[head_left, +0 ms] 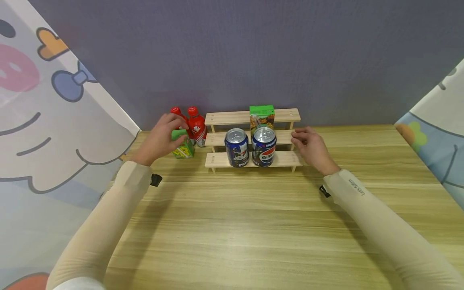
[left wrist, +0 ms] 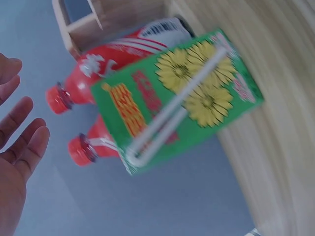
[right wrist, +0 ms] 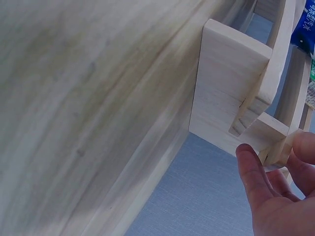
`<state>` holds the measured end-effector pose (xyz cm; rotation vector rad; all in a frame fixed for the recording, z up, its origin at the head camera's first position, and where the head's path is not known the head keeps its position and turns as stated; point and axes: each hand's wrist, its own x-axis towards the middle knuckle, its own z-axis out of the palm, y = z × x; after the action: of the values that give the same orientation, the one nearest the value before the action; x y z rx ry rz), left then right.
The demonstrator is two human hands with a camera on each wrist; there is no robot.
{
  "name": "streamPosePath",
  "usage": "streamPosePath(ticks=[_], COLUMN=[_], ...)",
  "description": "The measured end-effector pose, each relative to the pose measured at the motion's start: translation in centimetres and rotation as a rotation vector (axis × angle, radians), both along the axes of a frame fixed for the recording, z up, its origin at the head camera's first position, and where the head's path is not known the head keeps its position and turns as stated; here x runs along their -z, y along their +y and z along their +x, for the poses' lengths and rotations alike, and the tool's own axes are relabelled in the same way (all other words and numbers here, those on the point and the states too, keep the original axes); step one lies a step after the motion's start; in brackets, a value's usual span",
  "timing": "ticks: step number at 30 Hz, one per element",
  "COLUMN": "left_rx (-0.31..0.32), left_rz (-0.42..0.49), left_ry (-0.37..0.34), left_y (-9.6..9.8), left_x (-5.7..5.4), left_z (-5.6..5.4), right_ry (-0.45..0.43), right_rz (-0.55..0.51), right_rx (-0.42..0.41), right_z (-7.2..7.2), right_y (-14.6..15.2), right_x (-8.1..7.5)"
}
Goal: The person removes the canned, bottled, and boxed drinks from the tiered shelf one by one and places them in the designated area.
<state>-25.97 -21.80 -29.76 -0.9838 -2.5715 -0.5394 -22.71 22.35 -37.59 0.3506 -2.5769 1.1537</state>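
My left hand point(head_left: 161, 137) hovers with parted fingers over a green drink carton point(head_left: 184, 151). In the left wrist view, a gap separates the hand from this carton point(left wrist: 147, 93), which has yellow flowers and a white straw on its side. Two red bottles point(head_left: 197, 125) stand just behind it. My right hand point(head_left: 312, 148) pinches the right end of the middle tier of a three-tier wooden rack point(head_left: 224, 119). Two blue Pepsi cans point(head_left: 237, 149) stand side by side on its lowest tier. Behind the right can is a green-topped carton point(head_left: 262, 110), its base hidden.
The rack rests on a wood-grain table point(head_left: 232, 225) close to a grey back wall point(head_left: 232, 52). Panels with cartoon prints point(head_left: 47, 133) flank the table on both sides. The bottles stand close to the rack's left end.
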Motion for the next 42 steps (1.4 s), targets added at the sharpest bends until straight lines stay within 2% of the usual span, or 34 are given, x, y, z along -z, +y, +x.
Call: streamPosePath(ticks=[14, 18, 23, 33, 42], left_rx=[0.051, 0.062, 0.088, 0.099, 0.142], left_rz=[0.014, 0.020, 0.032, 0.057, 0.091], left_ry=[0.001, -0.008, 0.017, -0.022, -0.013], left_y=[3.1, 4.0, 5.3, 7.9, 9.7], left_x=[-1.1, -1.2, -1.6, -2.5, -3.7], left_z=[0.3, 0.2, 0.0, -0.1, -0.4], right_ry=[-0.009, -0.018, -0.017, -0.006, 0.005], right_rz=[-0.022, -0.032, -0.037, -0.033, -0.021], right_rx=[-0.009, -0.011, -0.012, -0.015, -0.017], right_z=[-0.1, -0.1, -0.1, -0.1, -0.1], right_y=[0.0, 0.0, 0.0, 0.0, 0.0], right_x=[0.1, 0.1, 0.1, 0.0, 0.1])
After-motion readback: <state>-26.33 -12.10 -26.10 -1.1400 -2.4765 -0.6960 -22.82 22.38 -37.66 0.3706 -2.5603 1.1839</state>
